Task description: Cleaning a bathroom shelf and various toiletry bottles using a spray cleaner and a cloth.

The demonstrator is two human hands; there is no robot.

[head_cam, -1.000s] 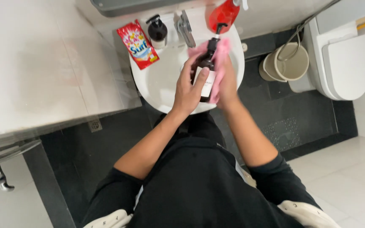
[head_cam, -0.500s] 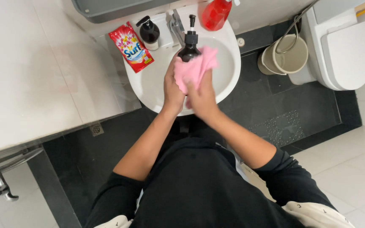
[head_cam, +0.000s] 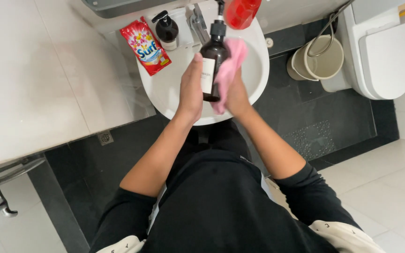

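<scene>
From where I stand, the person's dark sleeves and bare forearms come first, reaching out over the white sink (head_cam: 165, 93). The left hand (head_cam: 191, 91) lies flat along the side of the dark pump bottle (head_cam: 213, 63), its grip spread and pressed against the label side, thumb hidden behind. The right hand (head_cam: 233, 93) is closed around a pink cloth (head_cam: 228, 70), pinching it against the bottle's other flank. The bottle is held upright over the basin, just in front of the tap (head_cam: 195, 21).

I judge the bottle stiff and smooth-walled, likely slippery if damp, with some weight if it is full; the straight body below the shoulder is the safest place to hold, not the thin pump neck. The cloth is soft and limp and will bunch anywhere.

Further off, a red sachet (head_cam: 145, 46) and a small black dispenser (head_cam: 166, 29) sit on the rim. A red bottle (head_cam: 241, 11) is cut off by the top edge. How full the dark bottle is cannot be seen, and the right fingertips are buried in cloth.
</scene>
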